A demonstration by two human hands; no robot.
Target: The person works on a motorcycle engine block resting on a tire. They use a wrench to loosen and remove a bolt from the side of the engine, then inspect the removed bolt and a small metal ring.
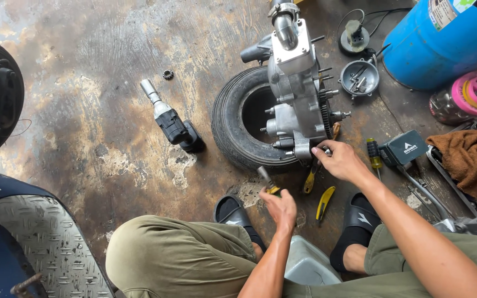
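A grey cast-metal engine case is being steadied upright on a small black rubber tyre lying on the stained concrete floor. Its lower edge is being pinched by the right hand, the grip closed there. A yellow-handled hand tool is being clasped in the closed left hand. A black-and-silver impact wrench is lying well apart, left of the tyre.

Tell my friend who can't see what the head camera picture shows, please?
A crouching person's right hand touches the bottom of a silver engine case resting on a small tyre, while the left hand holds yellow-handled pliers. A cordless impact wrench lies on the stained floor.
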